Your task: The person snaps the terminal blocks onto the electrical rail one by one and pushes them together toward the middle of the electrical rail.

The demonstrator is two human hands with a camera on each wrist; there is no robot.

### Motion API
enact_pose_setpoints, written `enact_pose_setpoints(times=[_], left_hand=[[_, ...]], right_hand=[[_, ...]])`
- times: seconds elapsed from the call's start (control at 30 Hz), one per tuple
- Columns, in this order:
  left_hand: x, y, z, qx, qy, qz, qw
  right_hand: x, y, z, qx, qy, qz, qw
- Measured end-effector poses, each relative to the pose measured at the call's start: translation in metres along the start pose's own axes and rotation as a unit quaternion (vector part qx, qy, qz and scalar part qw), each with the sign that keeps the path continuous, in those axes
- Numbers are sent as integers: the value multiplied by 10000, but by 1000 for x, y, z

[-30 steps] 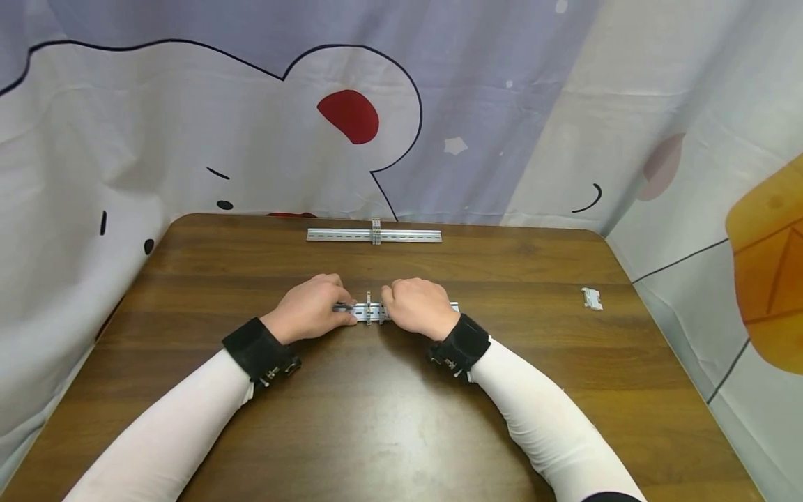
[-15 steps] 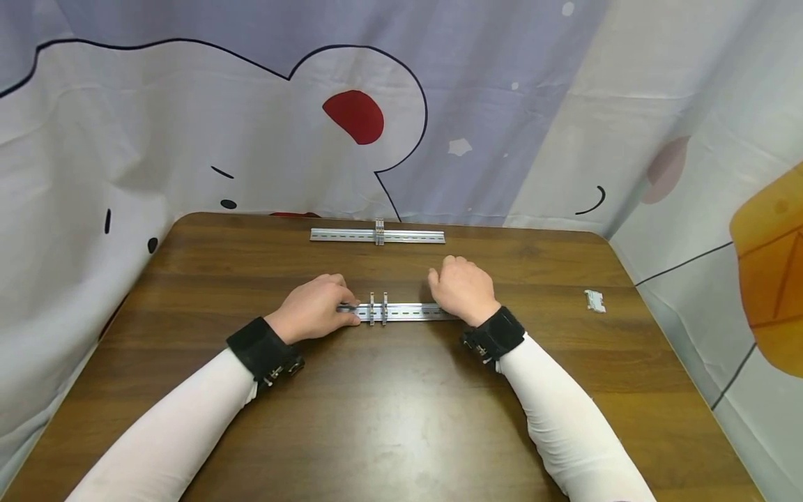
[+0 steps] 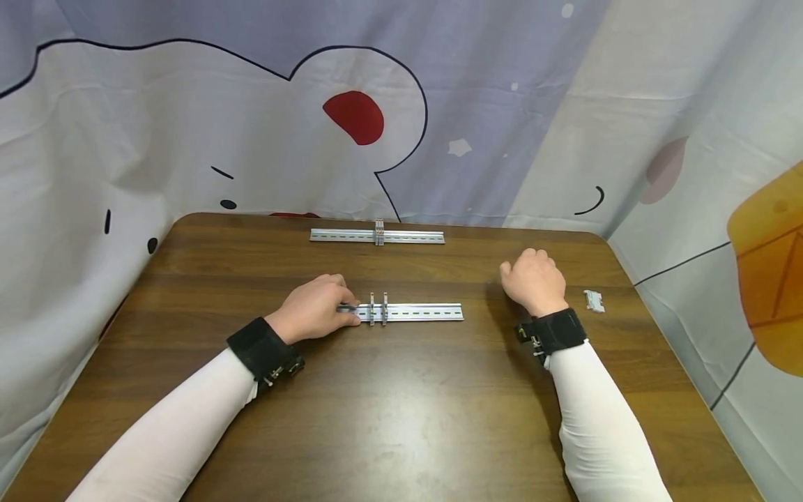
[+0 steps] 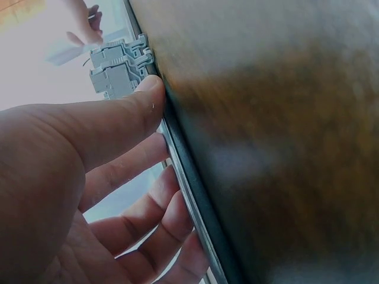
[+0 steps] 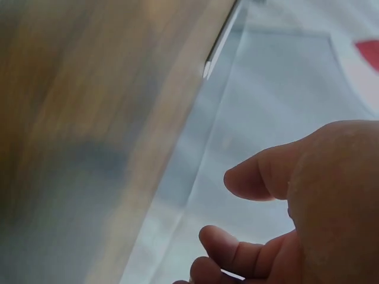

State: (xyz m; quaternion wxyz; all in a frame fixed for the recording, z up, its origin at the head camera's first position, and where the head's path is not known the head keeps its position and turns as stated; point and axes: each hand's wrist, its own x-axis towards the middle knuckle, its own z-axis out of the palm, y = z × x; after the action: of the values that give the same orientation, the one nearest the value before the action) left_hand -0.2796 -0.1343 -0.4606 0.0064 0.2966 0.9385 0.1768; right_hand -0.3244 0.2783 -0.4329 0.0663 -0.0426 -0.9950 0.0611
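My left hand (image 3: 314, 307) grips the left end of a slotted metal DIN rail (image 3: 426, 312) lying across the middle of the table. Thumb and fingers lie on opposite long edges of it. Two thin grey terminal blocks (image 4: 115, 71) stand upright on the rail, just past the left thumb, with a narrow gap between them in the head view. Off to the right, my right hand (image 3: 534, 282) is over the table with nothing in it; in the right wrist view its thumb and fingers (image 5: 254, 177) are apart. Right of it lies a loose pale terminal block (image 3: 593, 301).
Near the back edge of the brown wooden table (image 3: 389, 418) lies a second DIN rail (image 3: 341, 235), with a cluster of terminal blocks (image 3: 379, 232) at its middle. A printed curtain (image 3: 477, 104) hangs behind the table and along its right side.
My right hand has left the terminal blocks and moved right, past the rail's right end, toward the loose block. The left hand stays on the rail.
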Motion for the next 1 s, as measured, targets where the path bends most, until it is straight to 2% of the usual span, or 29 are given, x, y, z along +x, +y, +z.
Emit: enact_pose_setpoints(times=[0.13, 0.27, 0.43, 0.77, 0.87, 1.0], left_hand=[[0, 1, -1, 24, 18, 0, 10000], [-1, 1, -2, -8, -11, -7, 10000], [-1, 1, -2, -34, -40, -16, 10000], [0, 0, 0, -18, -31, 42, 10000], [0, 0, 0, -18, -32, 34, 10000], [0, -1, 0, -28, -24, 3, 10000]], right_hand=[[5, 28, -6, -125, -133, 561, 9983], [7, 56, -10, -183, -465, 1129, 9924], [6, 85, -15, -113, -912, 1499, 9844], [-3, 126, -23, -32, -1432, 2064, 9679], [-4, 135, -25, -6, -1704, 2086, 9631], [-6, 141, -29, -44, -2083, 1890, 9596]])
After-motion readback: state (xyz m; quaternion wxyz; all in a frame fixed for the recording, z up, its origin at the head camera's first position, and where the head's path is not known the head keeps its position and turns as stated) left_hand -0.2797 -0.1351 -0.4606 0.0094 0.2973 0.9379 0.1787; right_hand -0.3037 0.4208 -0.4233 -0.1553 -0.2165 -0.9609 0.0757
